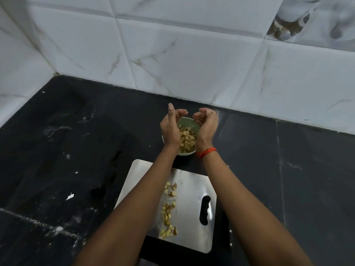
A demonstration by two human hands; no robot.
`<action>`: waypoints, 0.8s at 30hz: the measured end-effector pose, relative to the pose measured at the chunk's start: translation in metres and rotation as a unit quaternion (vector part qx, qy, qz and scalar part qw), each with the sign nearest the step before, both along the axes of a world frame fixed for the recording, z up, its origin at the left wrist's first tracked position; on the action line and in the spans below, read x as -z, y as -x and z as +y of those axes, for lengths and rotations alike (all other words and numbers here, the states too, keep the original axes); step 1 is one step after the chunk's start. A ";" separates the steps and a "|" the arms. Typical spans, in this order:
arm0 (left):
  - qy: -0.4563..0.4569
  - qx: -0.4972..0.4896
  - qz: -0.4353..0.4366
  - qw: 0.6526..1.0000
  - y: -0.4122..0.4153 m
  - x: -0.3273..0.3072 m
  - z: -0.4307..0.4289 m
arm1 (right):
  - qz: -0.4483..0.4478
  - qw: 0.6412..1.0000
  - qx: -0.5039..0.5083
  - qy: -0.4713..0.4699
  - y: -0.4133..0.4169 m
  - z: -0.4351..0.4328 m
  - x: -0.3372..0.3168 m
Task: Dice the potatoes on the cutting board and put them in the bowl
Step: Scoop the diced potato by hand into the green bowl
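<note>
- Hands hovering close together above the bowl (189, 122), not touching each other, with a narrow gap between them.
- Over the left side of the bowl, left hand (170, 129) standing on its edge, thumb pointing up, fingers (181, 112) curling toward the right.
- Over the right side of the bowl, right hand (207, 123) hanging with fingers (197, 117) curling inward toward the other hand; red thread (207, 151) sitting around its wrist.
- Not showing what the curled fingers are hiding, so not possible to tell if either hand is holding potato or nothing.
- Standing on the black desk (57, 150), pale green bowl just beyond the far edge of the cutting board (192, 189), not far from the tiled wall (172, 54).
- Lying inside the bowl, heap of diced potato (187, 139), showing between the two wrists.
- Lying on the cutting board, more potato pieces (169, 210) in a loose line running from far to near, between the two forearms and closer to the left one.
- Lying flat on the desk, shiny metal cutting board with its handle slot (205, 210) on the right side, near the right forearm.
- Lying on the desk to the left of the board, well apart from it, small white scraps (70, 196).
</note>
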State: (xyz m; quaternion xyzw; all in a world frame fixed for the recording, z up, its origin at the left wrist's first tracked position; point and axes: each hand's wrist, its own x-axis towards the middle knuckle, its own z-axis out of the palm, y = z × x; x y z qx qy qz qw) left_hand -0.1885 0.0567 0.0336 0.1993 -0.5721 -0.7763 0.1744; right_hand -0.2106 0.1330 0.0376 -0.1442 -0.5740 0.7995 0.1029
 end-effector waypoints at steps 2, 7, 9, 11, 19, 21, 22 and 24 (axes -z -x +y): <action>0.004 -0.003 0.003 1.000 -0.005 -0.005 -0.002 | -0.002 1.000 -0.009 -0.010 -0.006 0.002 -0.004; 0.011 -0.028 0.001 1.000 -0.028 -0.011 -0.021 | 0.037 0.998 -0.040 -0.020 -0.035 0.011 -0.018; 0.023 -0.044 -0.002 0.999 -0.050 -0.008 -0.031 | 0.052 0.996 -0.061 -0.027 -0.061 0.016 -0.015; 0.044 -0.064 -0.008 0.997 -0.077 0.001 -0.041 | 0.054 0.995 -0.076 -0.037 -0.092 0.020 -0.001; 0.136 -0.068 -0.071 0.986 -0.225 0.067 -0.046 | 0.036 0.890 -0.300 -0.340 -0.186 0.026 0.063; 0.138 -0.043 -0.071 0.987 -0.243 0.080 -0.049 | 0.068 0.823 -0.378 -0.419 -0.184 0.024 0.071; 0.139 -0.035 -0.073 0.987 -0.247 0.081 -0.051 | 0.078 0.792 -0.411 -0.445 -0.184 0.022 0.073; 0.136 -0.032 -0.072 0.988 -0.247 0.082 -0.056 | 0.099 0.752 -0.445 -0.475 -0.186 0.018 0.077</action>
